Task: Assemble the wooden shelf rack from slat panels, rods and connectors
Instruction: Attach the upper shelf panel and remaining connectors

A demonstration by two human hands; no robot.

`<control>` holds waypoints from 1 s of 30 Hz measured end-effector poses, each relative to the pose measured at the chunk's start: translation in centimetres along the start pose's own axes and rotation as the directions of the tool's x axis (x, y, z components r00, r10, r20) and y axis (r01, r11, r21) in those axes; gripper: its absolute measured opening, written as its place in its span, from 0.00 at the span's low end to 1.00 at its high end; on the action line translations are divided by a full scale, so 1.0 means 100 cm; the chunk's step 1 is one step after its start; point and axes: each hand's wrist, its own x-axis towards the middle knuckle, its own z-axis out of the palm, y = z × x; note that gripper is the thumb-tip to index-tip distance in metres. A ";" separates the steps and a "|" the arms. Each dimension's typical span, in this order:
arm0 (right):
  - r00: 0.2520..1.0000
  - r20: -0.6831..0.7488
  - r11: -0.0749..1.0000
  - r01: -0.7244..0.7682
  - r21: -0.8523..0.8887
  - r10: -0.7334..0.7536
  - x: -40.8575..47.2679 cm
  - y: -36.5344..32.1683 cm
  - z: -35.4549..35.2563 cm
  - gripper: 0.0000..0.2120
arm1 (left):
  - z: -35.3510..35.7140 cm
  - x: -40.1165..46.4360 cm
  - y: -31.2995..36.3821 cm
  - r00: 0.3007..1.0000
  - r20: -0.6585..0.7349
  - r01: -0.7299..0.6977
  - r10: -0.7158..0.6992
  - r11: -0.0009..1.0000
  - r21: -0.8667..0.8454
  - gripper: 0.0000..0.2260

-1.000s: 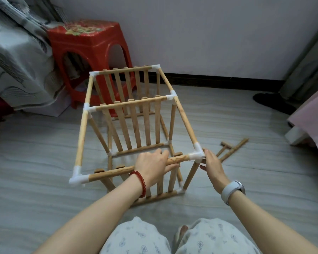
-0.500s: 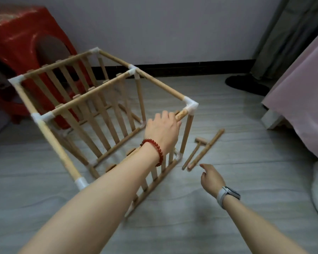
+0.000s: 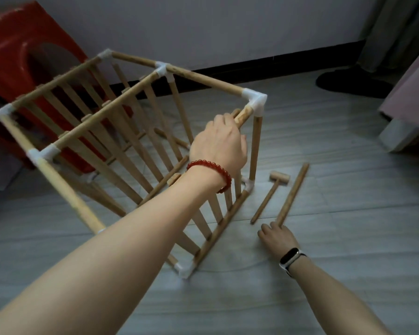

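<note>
The corner connector (image 3: 255, 102) has been released by the right hand (image 3: 277, 235) — now pinching a loose rod (image 3: 293, 193) — while the rack (image 3: 131, 131) stays gripped by the left hand (image 3: 219, 143).

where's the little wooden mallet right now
In the head view the wooden mallet lies on the floor right of the rack, beside the loose rod, just beyond the right hand.
</note>
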 end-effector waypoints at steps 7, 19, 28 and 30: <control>0.845 -0.503 0.978 0.210 -0.005 -0.184 -0.035 -0.022 -0.063 0.11 | -0.053 -0.042 -0.051 0.953 0.261 -0.111 0.151 0.981 -0.162 0.28; 0.744 -0.396 0.280 0.286 0.916 0.538 -0.096 -0.091 -0.162 0.18 | -0.091 -0.176 -0.150 0.926 0.299 -0.202 0.231 0.971 -0.125 0.34; 0.799 -0.372 0.297 0.253 0.921 0.473 -0.102 -0.126 -0.170 0.18 | -0.074 -0.176 -0.156 0.951 0.164 -0.235 0.261 0.958 -0.165 0.20; 0.811 -0.382 0.344 0.240 0.908 0.442 -0.100 -0.127 -0.172 0.17 | -0.072 -0.175 -0.157 0.953 0.155 -0.235 0.260 0.958 -0.162 0.20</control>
